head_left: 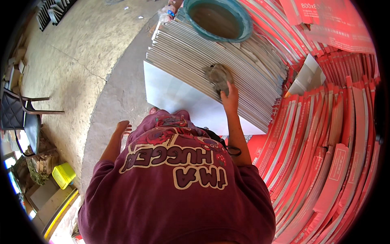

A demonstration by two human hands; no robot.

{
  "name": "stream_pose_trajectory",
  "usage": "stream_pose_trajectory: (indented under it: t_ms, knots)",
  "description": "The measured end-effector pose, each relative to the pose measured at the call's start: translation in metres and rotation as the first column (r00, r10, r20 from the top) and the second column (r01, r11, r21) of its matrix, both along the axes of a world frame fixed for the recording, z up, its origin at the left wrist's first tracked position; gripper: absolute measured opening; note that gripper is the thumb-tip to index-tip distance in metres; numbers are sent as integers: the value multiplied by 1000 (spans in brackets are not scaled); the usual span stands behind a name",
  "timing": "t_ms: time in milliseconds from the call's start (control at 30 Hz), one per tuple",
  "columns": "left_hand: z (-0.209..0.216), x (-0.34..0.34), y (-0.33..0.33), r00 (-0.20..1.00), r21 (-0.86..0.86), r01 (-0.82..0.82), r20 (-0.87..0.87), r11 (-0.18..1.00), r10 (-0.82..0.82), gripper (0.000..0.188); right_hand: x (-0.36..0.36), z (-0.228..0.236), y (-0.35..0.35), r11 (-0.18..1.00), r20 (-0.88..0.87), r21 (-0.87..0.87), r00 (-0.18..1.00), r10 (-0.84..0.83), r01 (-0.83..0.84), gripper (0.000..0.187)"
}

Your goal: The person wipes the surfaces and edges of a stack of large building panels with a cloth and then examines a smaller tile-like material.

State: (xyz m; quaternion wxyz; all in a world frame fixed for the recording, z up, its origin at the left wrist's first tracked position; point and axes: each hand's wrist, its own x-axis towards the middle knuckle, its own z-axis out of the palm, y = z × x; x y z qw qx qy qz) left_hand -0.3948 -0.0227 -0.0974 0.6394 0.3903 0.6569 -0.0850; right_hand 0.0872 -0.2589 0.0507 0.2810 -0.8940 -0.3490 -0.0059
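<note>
My right hand [230, 99] is closed on one end of a dirty grey-brown rag [219, 77]. The bunched rag lies on the upper edges of a row of large tiles [183, 49] that stand on edge, packed close together. Nearest to me, the front tile shows its smooth white face [178, 95]. Down at my left side hangs my left hand [124, 127], holding nothing, its fingers loosely apart. A blue-green basin [248, 30] of murky brown water rests at the far end of the tile row.
Red cartons [308, 138] stand packed on edge along the right and far right. A loose tile piece [306, 77] leans among them. Off to the left are a dark chair [24, 114], a yellow container [63, 175] and the concrete floor [77, 53].
</note>
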Motion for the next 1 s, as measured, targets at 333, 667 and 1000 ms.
stream_pose_trajectory:
  t_ms: [333, 667, 1000]
  knots:
    - [0, -19, 4, 997, 8, -67, 29, 998, 67, 48, 7, -23, 7, 992, 196, -108, 980, -36, 58, 50]
    - [9, -45, -3, 990, -16, -142, -4, 990, 142, 45, 56, -67, 85, 948, -188, 102, 941, -281, 303, 38]
    - [13, -89, -14, 969, 0, -248, -1, 969, 248, 47, -12, -51, 246, 968, -131, 201, 975, 180, -151, 38]
